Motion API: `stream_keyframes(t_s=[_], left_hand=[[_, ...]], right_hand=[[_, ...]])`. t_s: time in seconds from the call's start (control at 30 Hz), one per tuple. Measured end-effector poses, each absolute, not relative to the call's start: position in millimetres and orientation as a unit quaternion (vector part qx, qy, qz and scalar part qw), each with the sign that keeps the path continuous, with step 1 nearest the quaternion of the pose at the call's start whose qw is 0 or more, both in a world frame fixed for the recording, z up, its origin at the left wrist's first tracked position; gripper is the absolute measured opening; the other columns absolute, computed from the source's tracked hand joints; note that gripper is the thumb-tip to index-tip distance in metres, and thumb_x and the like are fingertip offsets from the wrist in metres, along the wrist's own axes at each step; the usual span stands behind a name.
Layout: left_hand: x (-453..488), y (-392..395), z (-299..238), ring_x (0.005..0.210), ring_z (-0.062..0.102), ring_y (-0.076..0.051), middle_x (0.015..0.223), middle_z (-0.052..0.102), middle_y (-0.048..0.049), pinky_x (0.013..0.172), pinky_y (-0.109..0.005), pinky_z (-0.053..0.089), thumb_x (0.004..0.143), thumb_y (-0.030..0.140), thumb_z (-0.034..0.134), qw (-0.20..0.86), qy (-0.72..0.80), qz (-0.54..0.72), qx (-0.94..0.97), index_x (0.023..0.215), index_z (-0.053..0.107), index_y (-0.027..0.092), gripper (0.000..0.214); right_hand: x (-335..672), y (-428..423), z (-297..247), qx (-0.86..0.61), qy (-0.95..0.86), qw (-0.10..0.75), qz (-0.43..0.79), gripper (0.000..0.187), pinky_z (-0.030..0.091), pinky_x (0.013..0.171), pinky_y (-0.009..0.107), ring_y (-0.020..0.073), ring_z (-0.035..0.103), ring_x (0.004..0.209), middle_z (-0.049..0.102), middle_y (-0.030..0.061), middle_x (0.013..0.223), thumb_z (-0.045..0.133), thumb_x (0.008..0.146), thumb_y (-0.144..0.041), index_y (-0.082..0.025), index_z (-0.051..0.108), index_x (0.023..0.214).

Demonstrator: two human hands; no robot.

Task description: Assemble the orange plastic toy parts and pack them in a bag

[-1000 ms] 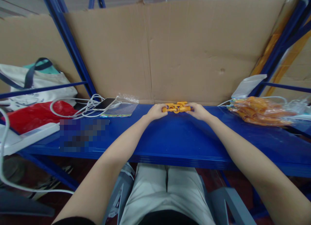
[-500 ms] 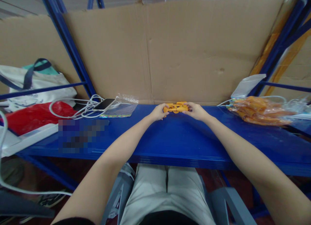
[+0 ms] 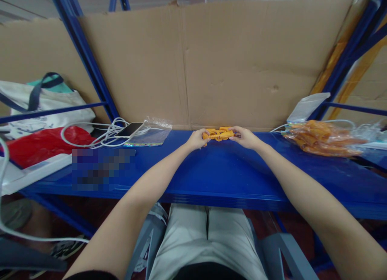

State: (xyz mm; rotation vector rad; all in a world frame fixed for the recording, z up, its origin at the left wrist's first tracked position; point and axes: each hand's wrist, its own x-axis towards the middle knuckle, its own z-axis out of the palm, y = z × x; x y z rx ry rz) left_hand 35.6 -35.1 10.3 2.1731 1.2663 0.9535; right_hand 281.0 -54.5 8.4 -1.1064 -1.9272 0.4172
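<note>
Small orange plastic parts, with rounded, ring-like shapes, are bunched between my hands at the back of the blue table. My left hand is closed on their left end, its fingertips curled round an orange piece. On the right end, my right hand pinches the parts between thumb and fingers. Whether they are one joined piece or several separate ones I cannot tell. My fingers cover both ends.
A clear plastic bag of orange parts lies on the right. Toward the left are a phone, tangled white cables, a flat clear bag and a red bag. A cardboard panel stands behind the table.
The orange parts have turned slightly between my hands, and their ring-like openings look different. Both hands stay in nearly the same place.
</note>
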Motion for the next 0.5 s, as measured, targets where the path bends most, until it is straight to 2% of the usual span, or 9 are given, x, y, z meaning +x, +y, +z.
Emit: stream_keyframes(t_s=[0.07,0.2,0.27,0.37,0.5], left_hand=[[35,-36,11,0.041,0.054,-0.007,0.057,0.060,0.0058,0.046,-0.017,0.045,0.082,0.014,0.066,0.207,0.452,0.349,0.795,0.099,0.060,0.015,0.018],[33,-35,12,0.047,0.058,-0.008,0.058,0.062,0.0053,0.054,-0.019,0.048,0.081,0.014,0.066,0.167,0.453,0.350,0.803,0.098,0.061,0.016,0.017],[33,-34,12,0.048,0.059,-0.009,0.058,0.061,0.0055,0.055,-0.020,0.048,0.080,0.015,0.067,0.161,0.454,0.347,0.805,0.098,0.061,0.016,0.019],[33,-34,12,0.046,0.056,-0.009,0.054,0.057,0.0075,0.051,-0.018,0.044,0.081,0.014,0.066,0.180,0.446,0.348,0.805,0.099,0.060,0.017,0.020],[33,-31,10,0.046,0.055,-0.009,0.053,0.055,0.0084,0.051,-0.018,0.043,0.081,0.014,0.065,0.182,0.431,0.350,0.812,0.098,0.059,0.018,0.019]], right_hand=[[279,-56,9,-0.449,-0.768,0.425,0.168,0.034,0.057,0.093,0.041,0.0208,0.072,0.093,0.073,0.0103,0.113,0.072,0.078,-0.015,-0.017,0.069,0.112],[277,-56,8,-0.465,-0.746,0.424,0.217,0.025,0.062,0.073,0.034,0.0159,0.070,0.067,0.076,0.0083,0.093,0.071,0.083,-0.024,-0.015,0.070,0.107],[276,-58,8,-0.467,-0.738,0.423,0.242,0.019,0.061,0.065,0.030,0.0136,0.066,0.059,0.075,0.0071,0.085,0.069,0.087,-0.030,-0.015,0.071,0.099],[275,-62,10,-0.475,-0.719,0.426,0.275,0.023,0.058,0.057,0.025,0.0115,0.063,0.052,0.073,0.0061,0.074,0.065,0.091,-0.037,-0.014,0.070,0.088],[269,-66,13,-0.494,-0.688,0.441,0.298,0.021,0.052,0.049,0.020,0.0085,0.058,0.046,0.070,0.0040,0.068,0.063,0.094,-0.034,-0.014,0.066,0.088]])
